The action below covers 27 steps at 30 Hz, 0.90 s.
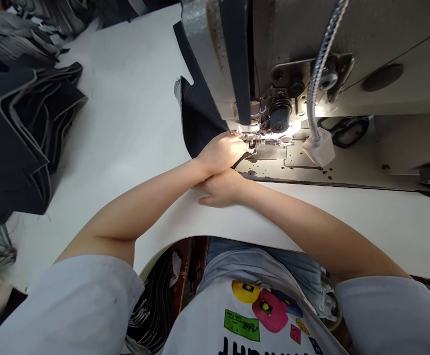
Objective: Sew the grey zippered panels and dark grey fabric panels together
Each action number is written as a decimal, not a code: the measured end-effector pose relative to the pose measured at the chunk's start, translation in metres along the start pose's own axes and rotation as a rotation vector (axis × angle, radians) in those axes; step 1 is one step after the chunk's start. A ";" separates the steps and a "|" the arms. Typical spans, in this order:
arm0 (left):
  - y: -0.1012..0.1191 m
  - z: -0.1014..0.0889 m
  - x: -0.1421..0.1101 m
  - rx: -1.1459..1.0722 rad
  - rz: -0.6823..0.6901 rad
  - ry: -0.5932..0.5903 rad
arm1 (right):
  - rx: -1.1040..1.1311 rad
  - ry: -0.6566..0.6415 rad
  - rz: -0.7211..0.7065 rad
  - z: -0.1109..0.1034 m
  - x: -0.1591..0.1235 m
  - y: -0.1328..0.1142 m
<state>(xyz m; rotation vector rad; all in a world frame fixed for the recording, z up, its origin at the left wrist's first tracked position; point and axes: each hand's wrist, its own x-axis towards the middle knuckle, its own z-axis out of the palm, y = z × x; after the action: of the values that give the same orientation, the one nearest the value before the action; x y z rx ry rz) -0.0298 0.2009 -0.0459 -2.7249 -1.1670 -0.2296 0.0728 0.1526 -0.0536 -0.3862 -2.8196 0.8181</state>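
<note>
A piece of dark fabric lies on the white table and runs under the sewing machine's presser foot. My left hand is on its near part, fingers bent and pressed together at the cloth right beside the foot. Under my left wrist, my right hand rests flat near the fabric's front edge, its thumb stretched out to the left. The other right fingers are partly covered by my left hand. Lamp light falls on the needle area, where fine details are hard to make out.
A stack of dark cut pieces sits on the white table at left, with more bundles behind. The machine head fills the upper right. A flexible lamp hangs close to the needle. Black-handled scissors lie behind it.
</note>
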 end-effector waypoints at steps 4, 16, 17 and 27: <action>-0.003 -0.004 0.004 0.001 -0.049 -0.015 | 0.003 0.016 0.134 0.004 0.010 0.001; -0.007 0.001 0.008 -0.216 -0.157 0.002 | 0.128 0.120 0.445 -0.001 0.035 -0.006; -0.007 0.003 0.008 -0.210 -0.125 0.019 | 0.115 0.117 0.454 0.000 0.034 -0.006; -0.009 0.003 0.010 -0.318 -0.021 0.081 | 0.065 0.097 0.420 0.005 0.035 -0.002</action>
<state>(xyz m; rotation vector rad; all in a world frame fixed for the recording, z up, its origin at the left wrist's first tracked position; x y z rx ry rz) -0.0293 0.2153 -0.0455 -2.9372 -1.2304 -0.5678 0.0380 0.1584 -0.0533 -1.0011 -2.6479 0.9326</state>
